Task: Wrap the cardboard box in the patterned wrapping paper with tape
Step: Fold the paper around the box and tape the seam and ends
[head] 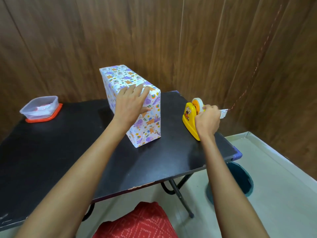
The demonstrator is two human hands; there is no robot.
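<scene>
A cardboard box [151, 117], fully covered in white wrapping paper [120, 78] printed with purple and orange cartoon animals, stands on a narrow side in the middle of a black table [68, 152]. Its long top runs away from the viewer towards the wall. The near end face shows folded paper flaps.

The left hand [130, 103] lies flat on the near end of the box top, fingers straight and spread, with the thumb down on the near face. The right hand [208, 120] is curled at the far end of a yellow tape dispenser [188, 115] and pinches a short strip of tape [223, 113], which sticks out to the right of the fingers.

The dispenser sits close to the table's right edge, near the box but with a gap of bare table between them. It carries one tape roll [197, 102]. The box's far end is near the table's back edge. Wide bare tabletop lies in front of the box and to its left.

Near the table's left back corner, well apart from the box, sits a clear plastic container [40, 107] on a red lid [56, 112].

A wood-panelled wall [154, 31] runs close behind the table and along the right side. A dark round bin [240, 179] stands on the pale floor [283, 186], partly under the table's right corner.

Count: one box, one dispenser, one tape roll, one container, one lid, one bin, two hands.
</scene>
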